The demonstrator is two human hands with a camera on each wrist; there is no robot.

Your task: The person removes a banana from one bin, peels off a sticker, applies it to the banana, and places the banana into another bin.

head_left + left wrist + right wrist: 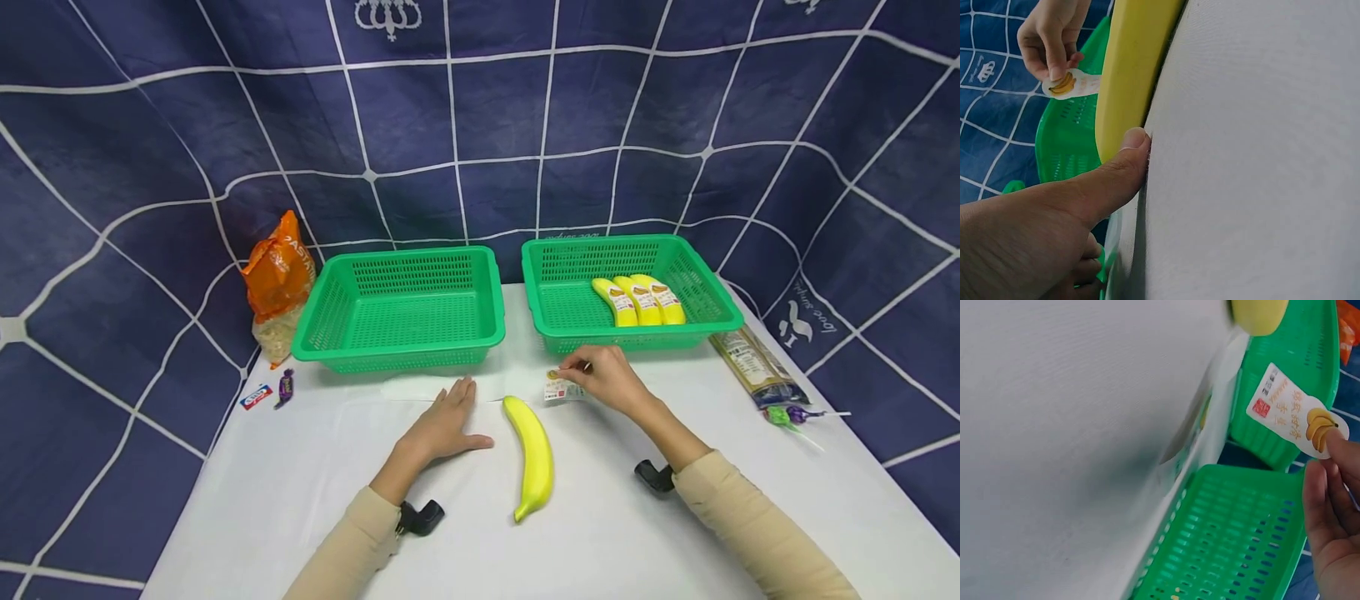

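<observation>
My right hand (pixel 606 377) pinches a banana-printed sticker label (pixel 1282 409) between thumb and fingertips, above the table in front of the right basket. Red marks and a picture of bananas show on the label in the right wrist view. My left hand (pixel 447 421) rests with fingers extended on a white paper strip (pixel 408 388), its thumb pointing toward a yellow banana (pixel 536 458). That banana lies lengthwise on the table between both hands, with no label on its visible side. In the left wrist view the left thumb (pixel 1116 169) appears close to the banana; contact cannot be told.
Two green baskets stand at the back. The right basket (pixel 558 333) holds three labelled bananas (pixel 637 302); the left basket (pixel 405 354) holds nothing visible. An orange bag (pixel 281 275) and small wrapped sweets (pixel 285 388) lie left; a clear-and-dark packet (pixel 757 367) and lollipops (pixel 787 416) lie right.
</observation>
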